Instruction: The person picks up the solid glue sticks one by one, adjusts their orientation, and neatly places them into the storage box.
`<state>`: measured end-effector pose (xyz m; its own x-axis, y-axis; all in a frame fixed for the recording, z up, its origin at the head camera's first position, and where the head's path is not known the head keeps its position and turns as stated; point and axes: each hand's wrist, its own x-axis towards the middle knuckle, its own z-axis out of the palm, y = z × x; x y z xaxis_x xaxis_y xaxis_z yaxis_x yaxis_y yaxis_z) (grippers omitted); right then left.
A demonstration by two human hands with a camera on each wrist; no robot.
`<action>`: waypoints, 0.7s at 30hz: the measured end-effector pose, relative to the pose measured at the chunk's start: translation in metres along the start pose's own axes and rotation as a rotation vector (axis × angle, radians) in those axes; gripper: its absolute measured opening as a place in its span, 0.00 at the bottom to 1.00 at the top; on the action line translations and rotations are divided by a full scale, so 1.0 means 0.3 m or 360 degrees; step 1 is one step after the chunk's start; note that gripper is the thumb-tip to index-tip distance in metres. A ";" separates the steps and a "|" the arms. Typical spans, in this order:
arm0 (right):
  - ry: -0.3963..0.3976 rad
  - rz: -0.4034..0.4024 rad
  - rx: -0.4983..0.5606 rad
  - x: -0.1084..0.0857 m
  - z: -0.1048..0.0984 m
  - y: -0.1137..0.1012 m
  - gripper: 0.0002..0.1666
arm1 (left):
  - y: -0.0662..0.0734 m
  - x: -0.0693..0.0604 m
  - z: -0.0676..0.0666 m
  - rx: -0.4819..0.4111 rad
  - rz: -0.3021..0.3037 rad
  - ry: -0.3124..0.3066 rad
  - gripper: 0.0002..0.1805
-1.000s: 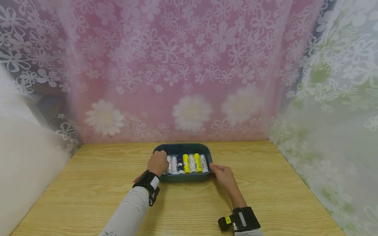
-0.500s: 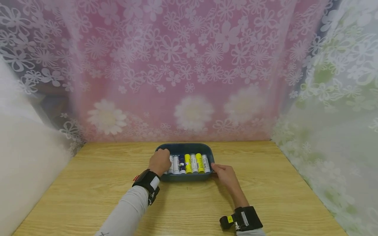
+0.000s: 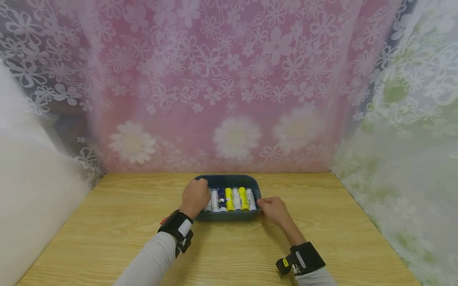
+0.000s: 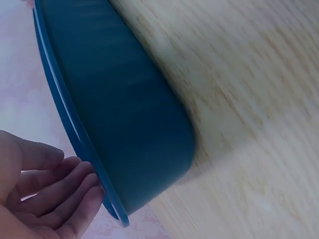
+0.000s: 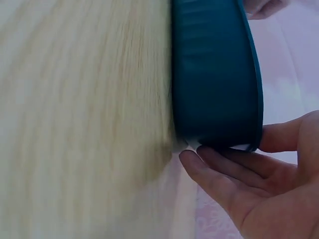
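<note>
A dark teal plastic bin (image 3: 225, 216) stands near the table's back edge. Inside lies a row of several tube-shaped glue sticks, including a navy one (image 3: 222, 200), a yellow one (image 3: 243, 200) and white ones such as the one at the right end (image 3: 251, 200). Over the bin's left end my left hand (image 3: 195, 198) bends its fingers down at the rim; their tips are hidden, so anything between them cannot be seen. My right hand (image 3: 277, 210) grips the bin's right end, its thumb (image 5: 279, 137) on the rim and its fingers (image 5: 219, 179) underneath.
The wooden table (image 3: 229, 254) extends in front and to both sides. A flowered pink curtain (image 3: 229, 79) hangs behind the bin, with a paler one (image 3: 411, 159) at the right. Black straps (image 3: 177, 225) hold the wrist cameras.
The whole view has shifted slightly with the head. My left hand has edged right and covers more of the left sticks. My right hand keeps its place at the bin's right end.
</note>
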<state>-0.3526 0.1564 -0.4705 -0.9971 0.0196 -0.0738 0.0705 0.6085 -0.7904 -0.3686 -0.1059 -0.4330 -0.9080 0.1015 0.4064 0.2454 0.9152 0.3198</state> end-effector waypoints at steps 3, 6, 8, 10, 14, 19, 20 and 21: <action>-0.0021 -0.0041 -0.0139 0.011 -0.015 -0.017 0.21 | -0.002 -0.012 -0.006 -0.0059 -0.0002 0.0039 0.15; -0.0042 -0.0058 -0.0243 0.025 -0.027 -0.031 0.23 | -0.007 -0.023 -0.013 -0.0113 -0.0001 0.0067 0.17; -0.0066 -0.0062 -0.0280 0.031 -0.032 -0.039 0.25 | -0.012 -0.029 -0.017 -0.0128 0.0002 0.0070 0.19; -0.0083 -0.0051 -0.0316 0.034 -0.035 -0.045 0.24 | -0.015 -0.035 -0.020 -0.0135 0.0017 0.0081 0.19; -0.0108 -0.0048 -0.0387 0.034 -0.039 -0.055 0.22 | -0.015 -0.043 -0.023 -0.0141 0.0034 0.0076 0.22; -0.0202 -0.0071 -0.0533 0.035 -0.055 -0.079 0.23 | -0.005 -0.042 -0.027 -0.0190 0.0024 0.0045 0.26; -0.0236 -0.0061 -0.0568 0.037 -0.059 -0.087 0.23 | -0.002 -0.042 -0.030 -0.0201 0.0023 0.0043 0.26; -0.0264 -0.0054 -0.0610 0.037 -0.063 -0.096 0.23 | 0.001 -0.044 -0.031 -0.0198 0.0033 0.0059 0.26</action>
<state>-0.3663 0.1540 -0.4371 -0.9782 -0.1147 -0.1731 -0.0098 0.8583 -0.5131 -0.3534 -0.1107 -0.4302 -0.8898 0.1035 0.4445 0.3064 0.8573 0.4138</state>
